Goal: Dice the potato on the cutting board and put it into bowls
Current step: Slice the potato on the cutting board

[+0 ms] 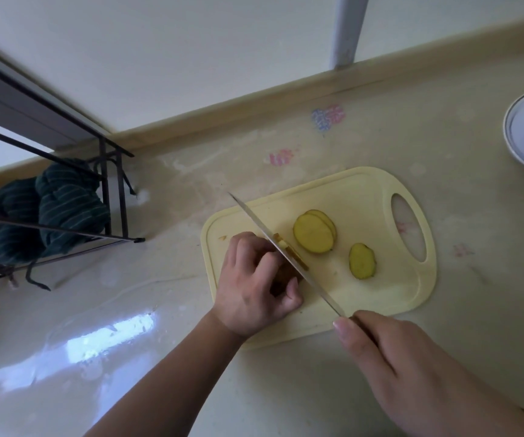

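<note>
Yellow cutting board [380,190], frame centre: left hand [254,285] grips potato [286,274], right hand [412,367] grips knife [286,253]; slices [314,233] lie alongside.

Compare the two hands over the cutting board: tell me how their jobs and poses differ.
The left hand curls its fingers over the uncut potato piece and pins it to the cutting board; the right hand grips the knife handle off the board's near edge. The left hand sits on the board's left part; the right hand lies nearer the camera, its forefinger stretched along the handle toward the blade. Both are bare and hold something.
</note>
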The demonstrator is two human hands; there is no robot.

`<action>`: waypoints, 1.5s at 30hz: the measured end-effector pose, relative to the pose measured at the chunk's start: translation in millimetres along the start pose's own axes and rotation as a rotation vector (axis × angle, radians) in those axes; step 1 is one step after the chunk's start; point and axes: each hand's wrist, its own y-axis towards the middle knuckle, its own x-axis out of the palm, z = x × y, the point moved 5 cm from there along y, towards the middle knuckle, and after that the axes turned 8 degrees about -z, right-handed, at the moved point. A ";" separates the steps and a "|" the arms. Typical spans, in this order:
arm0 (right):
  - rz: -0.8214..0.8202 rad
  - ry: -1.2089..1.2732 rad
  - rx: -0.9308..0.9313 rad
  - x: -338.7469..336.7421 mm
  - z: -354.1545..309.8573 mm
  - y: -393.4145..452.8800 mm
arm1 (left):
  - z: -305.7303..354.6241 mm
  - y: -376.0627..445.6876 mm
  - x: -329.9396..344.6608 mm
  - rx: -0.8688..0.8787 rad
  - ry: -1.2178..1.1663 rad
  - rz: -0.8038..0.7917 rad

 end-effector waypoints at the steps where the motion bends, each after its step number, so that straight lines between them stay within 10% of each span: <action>1: -0.002 0.010 0.004 0.1 -2.5 4.6 | 0.5 -0.4 0.2 0.006 0.002 0.009; 20: 0.043 0.016 -0.039 14.4 19.0 50.9 | -2.1 1.7 -2.4 -0.049 -0.015 0.034; 28: -0.185 0.463 0.113 -1.6 37.2 36.5 | -2.6 -0.5 -4.3 -0.043 -0.007 0.052; 45: 0.045 0.056 -0.021 4.3 3.3 -4.7 | -2.0 -1.3 -3.0 -0.054 0.029 0.063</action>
